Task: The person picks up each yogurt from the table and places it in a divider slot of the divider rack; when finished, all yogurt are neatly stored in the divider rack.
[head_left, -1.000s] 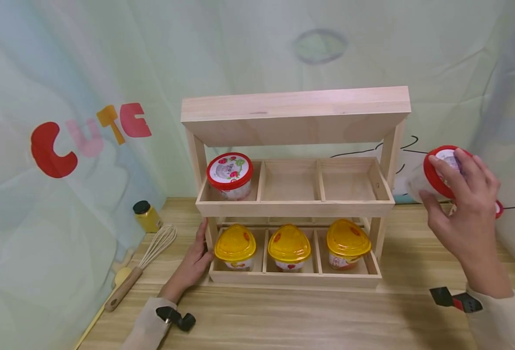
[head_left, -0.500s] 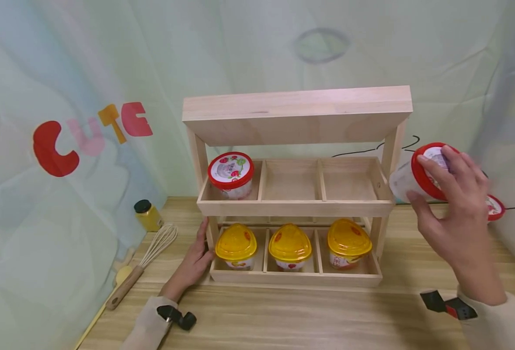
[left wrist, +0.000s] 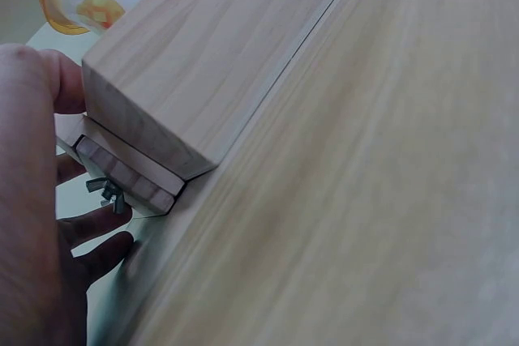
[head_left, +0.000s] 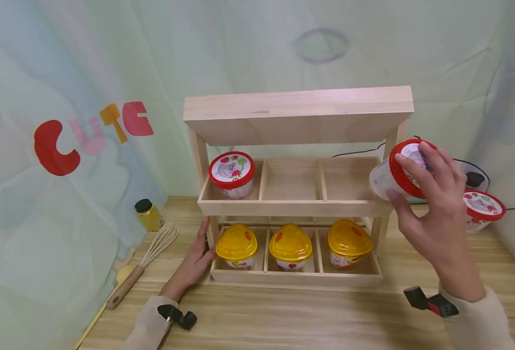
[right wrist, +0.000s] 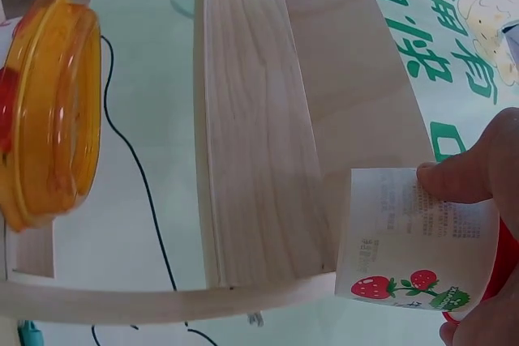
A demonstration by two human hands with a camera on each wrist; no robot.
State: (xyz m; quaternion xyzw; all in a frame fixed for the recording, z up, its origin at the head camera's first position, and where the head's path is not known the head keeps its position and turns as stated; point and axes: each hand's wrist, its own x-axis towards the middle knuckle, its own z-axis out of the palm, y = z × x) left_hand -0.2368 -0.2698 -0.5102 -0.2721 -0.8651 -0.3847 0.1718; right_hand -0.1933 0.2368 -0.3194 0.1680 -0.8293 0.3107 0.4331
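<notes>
My right hand (head_left: 434,209) holds a red-lidded paper tub (head_left: 386,180), tilted, at the right end of the wooden rack's upper tray. Strawberry pictures show on the tub's wall (right wrist: 397,241) in the right wrist view, with the thumb on its side. At the rack's lower left corner, my left hand (head_left: 191,265) grips the wooden rack (head_left: 297,104); its thumb and fingers lie about the corner in the left wrist view. Another red-lidded tub (head_left: 231,170) sits in the upper left compartment. Three yellow-lidded cups (head_left: 290,243) fill the lower tray's compartments.
A further red-lidded tub (head_left: 482,209) stands right of the rack, partly behind my right hand. To the left lie a whisk (head_left: 159,245) and a yellow jar (head_left: 149,216) with a dark lid. A printed cloth (head_left: 257,53) hangs behind.
My right hand has carried the red-lidded tub leftward to the upper tray's right end, uncovering more of the tub standing on the right. My left hand stays at the rack's corner.
</notes>
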